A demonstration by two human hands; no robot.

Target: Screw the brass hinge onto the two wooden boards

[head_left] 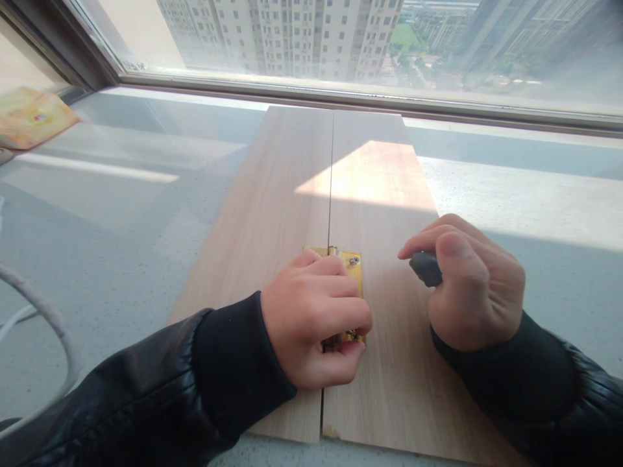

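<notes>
Two light wooden boards [379, 214] lie side by side on a grey window sill, meeting at a narrow seam. A brass hinge [354, 267] sits across that seam. My left hand [316, 318] covers most of the hinge, fingers curled, with fingertips and thumb pinching its near right corner. My right hand [467, 279] hovers over the right board in a fist, wrapped round a dark rounded handle [426, 268] of a tool whose tip is hidden.
The grey stone sill [121, 220] stretches left and right of the boards. A window frame [341, 91] runs along the far edge. A yellow card [32, 117] lies far left. A white cable [43, 311] loops at the near left.
</notes>
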